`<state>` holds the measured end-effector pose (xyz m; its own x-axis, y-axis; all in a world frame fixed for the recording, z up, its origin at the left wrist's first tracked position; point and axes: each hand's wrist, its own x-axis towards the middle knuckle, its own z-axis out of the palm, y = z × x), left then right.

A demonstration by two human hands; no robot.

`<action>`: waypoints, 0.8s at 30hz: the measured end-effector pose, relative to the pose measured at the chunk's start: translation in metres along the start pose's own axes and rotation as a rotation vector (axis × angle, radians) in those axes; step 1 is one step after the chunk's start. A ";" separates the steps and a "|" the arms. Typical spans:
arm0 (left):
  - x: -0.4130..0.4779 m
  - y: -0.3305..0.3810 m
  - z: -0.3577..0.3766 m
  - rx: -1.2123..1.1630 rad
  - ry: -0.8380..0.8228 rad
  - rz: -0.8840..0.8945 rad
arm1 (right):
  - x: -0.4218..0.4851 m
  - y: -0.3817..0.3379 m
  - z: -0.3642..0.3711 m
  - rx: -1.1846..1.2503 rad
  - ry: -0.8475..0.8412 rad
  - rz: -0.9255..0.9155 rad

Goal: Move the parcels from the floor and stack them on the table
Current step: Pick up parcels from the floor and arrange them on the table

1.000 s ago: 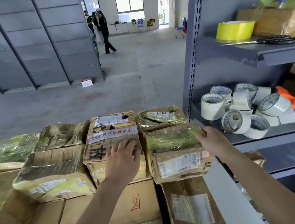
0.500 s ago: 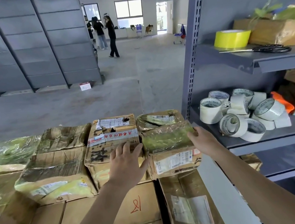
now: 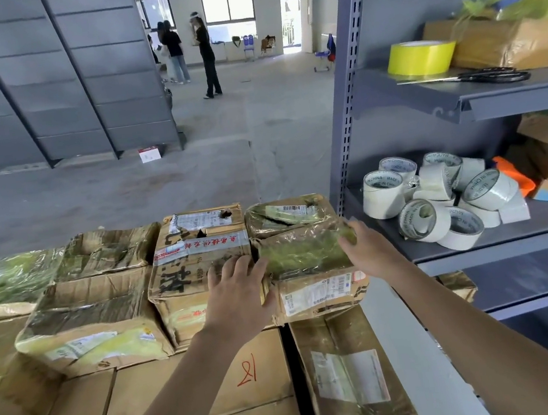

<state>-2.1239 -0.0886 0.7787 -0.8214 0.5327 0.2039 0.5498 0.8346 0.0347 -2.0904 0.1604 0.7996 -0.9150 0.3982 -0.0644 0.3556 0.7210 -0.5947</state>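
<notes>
The small taped parcel (image 3: 310, 265) sat upright at the right end of the upper layer. It was brown cardboard under glossy greenish tape, with a white label on its near face. A similar parcel (image 3: 289, 214) lay just behind it. The printed-tape parcel (image 3: 200, 261) seemed to touch its left side. All rested on larger boxes (image 3: 248, 372).
</notes>
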 end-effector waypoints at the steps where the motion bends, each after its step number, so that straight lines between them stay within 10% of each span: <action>1: 0.000 0.000 0.000 0.000 0.003 0.005 | 0.000 0.001 0.000 -0.029 0.011 -0.010; 24: 0.001 0.015 -0.003 -0.011 0.062 -0.056 | 0.012 0.003 -0.003 0.016 0.101 -0.107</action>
<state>-2.1163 -0.0759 0.7827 -0.8402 0.4749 0.2617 0.5050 0.8611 0.0589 -2.0999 0.1692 0.7992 -0.9234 0.3754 0.0805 0.2533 0.7533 -0.6070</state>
